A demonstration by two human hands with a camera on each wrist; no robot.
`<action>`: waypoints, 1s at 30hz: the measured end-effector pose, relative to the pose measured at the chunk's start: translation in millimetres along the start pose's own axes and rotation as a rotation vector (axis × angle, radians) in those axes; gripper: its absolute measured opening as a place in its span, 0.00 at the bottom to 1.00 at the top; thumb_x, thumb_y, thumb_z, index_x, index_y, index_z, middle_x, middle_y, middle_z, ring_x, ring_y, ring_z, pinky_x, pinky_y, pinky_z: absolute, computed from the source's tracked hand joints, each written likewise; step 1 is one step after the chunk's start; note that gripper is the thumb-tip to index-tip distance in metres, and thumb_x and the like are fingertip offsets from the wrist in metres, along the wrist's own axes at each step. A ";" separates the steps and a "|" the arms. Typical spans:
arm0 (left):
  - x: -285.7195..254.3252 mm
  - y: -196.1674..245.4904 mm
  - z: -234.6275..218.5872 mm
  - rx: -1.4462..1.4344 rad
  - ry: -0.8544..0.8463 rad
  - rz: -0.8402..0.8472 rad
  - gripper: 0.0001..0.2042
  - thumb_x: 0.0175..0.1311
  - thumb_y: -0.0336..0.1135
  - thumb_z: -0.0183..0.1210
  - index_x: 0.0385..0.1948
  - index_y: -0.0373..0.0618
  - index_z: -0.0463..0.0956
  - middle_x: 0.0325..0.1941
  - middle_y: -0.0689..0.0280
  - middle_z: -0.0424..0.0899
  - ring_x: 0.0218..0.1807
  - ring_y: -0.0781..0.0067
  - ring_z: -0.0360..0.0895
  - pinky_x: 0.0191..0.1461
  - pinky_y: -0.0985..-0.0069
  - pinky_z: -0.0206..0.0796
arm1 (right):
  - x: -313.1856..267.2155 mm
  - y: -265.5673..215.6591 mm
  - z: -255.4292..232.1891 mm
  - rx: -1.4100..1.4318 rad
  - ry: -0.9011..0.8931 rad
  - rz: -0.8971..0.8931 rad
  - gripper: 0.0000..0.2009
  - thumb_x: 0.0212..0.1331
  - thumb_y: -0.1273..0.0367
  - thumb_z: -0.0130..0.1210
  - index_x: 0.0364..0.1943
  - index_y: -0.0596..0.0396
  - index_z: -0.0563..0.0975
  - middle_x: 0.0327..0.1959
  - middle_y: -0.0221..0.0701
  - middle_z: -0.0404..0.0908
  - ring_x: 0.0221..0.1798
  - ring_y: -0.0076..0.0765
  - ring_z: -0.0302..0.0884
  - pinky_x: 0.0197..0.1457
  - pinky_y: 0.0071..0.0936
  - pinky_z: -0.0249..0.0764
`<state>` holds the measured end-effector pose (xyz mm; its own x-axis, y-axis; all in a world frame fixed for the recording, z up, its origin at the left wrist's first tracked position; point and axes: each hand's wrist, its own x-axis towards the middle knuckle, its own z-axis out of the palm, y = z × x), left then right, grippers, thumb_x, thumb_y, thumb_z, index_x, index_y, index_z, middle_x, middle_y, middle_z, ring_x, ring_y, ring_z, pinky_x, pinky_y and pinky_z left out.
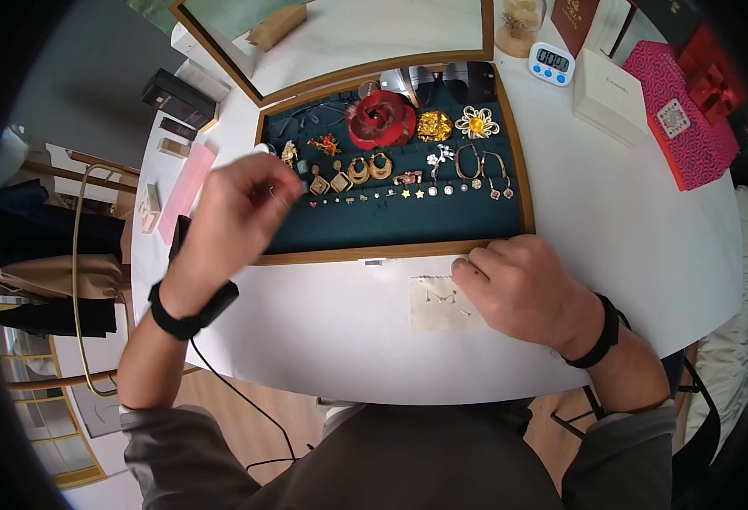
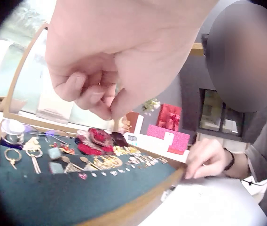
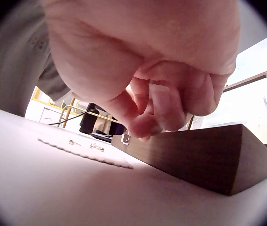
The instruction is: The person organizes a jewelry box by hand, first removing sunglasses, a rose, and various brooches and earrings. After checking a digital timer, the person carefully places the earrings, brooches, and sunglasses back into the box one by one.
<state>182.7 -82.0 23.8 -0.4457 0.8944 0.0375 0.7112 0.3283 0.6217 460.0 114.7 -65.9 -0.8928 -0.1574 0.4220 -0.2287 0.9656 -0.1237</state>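
Over the left part of an open jewellery box (image 1: 391, 252) is my left hand (image 1: 242, 204), raised with fingers curled and thumb against the index finger. A tiny thin glint shows between its fingers; I cannot tell what piece it is. My right hand (image 1: 518, 280) is curled by the box's front right edge, thumb and fingertips drawn together, nothing visible in it. Partly under it lies a small cream cloth (image 1: 425, 316) with several small silvery studs (image 1: 442, 297). In the box's dark green lining sit rows of earrings (image 1: 358, 168), a red flower brooch (image 1: 380, 119) and a gold brooch (image 1: 434, 126).
The box's mirrored lid (image 1: 357, 34) stands raised at the back. A white timer (image 1: 551, 64), a white box (image 1: 609, 95) and a patterned pink box (image 1: 675, 119) stand at back right. A black box (image 1: 178, 98) and a pink strip (image 1: 189, 191) are at left.
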 end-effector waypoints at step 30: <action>-23.3 58.5 114.9 0.251 -0.419 0.597 0.06 0.60 0.21 0.62 0.38 0.31 0.80 0.43 0.54 0.81 0.41 0.54 0.88 0.43 0.64 0.85 | -3.0 2.0 1.1 0.026 0.094 0.072 0.10 0.49 0.71 0.66 0.36 0.58 0.82 0.25 0.29 0.80 0.28 0.33 0.84 0.29 0.30 0.78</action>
<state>297.1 -48.8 -30.6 0.2594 0.9656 -0.0196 0.8907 -0.2313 0.3913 461.7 116.8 -68.4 -0.8671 -0.0670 0.4936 -0.1767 0.9679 -0.1789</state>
